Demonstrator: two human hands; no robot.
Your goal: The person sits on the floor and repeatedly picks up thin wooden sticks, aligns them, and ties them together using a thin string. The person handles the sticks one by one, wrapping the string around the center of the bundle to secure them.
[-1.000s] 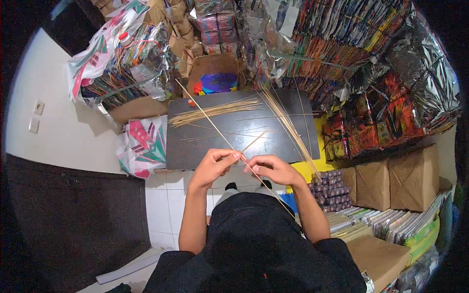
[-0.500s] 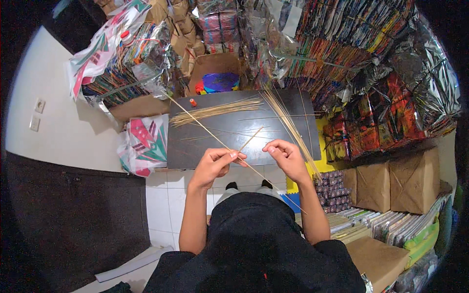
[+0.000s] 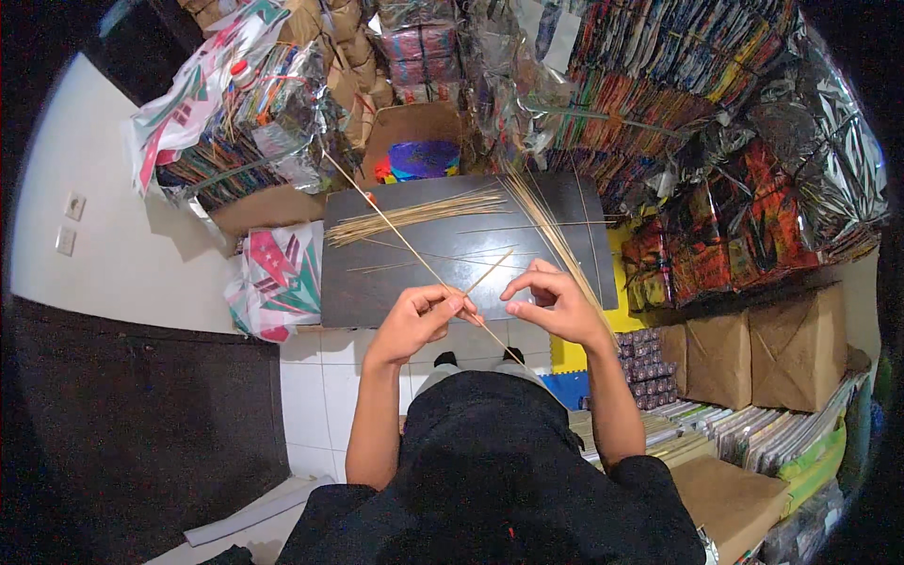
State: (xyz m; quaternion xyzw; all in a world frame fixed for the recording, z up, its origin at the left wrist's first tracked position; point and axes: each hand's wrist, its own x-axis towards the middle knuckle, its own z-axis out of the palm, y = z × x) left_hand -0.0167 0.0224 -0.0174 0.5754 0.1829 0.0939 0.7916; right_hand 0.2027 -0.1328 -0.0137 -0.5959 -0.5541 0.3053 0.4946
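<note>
My left hand [image 3: 419, 318] pinches a long thin bamboo stick [image 3: 386, 222] that slants up to the left over the dark board [image 3: 358, 282]. A shorter stick [image 3: 490, 271] crosses it at my fingertips. My right hand [image 3: 556, 303] hovers just to the right, fingers curled, thumb and forefinger close together; I cannot tell whether it grips the short stick. Two bundles of sticks lie on the board: one bundle [image 3: 414, 215] fanned to the left, another bundle [image 3: 546, 226] running diagonally at the right.
Stacks of colourful paper kites in plastic [image 3: 659, 104] fill the back and right. A round purple spool [image 3: 424, 158] sits behind the board. A folded kite [image 3: 278, 282] leans left of the board. Brown paper packages [image 3: 753, 353] stand at the right, white tiles [image 3: 311, 395] below.
The long stick has slid up and to the left through my left hand. My right hand drew away to the right, then came back in close to the left one.
</note>
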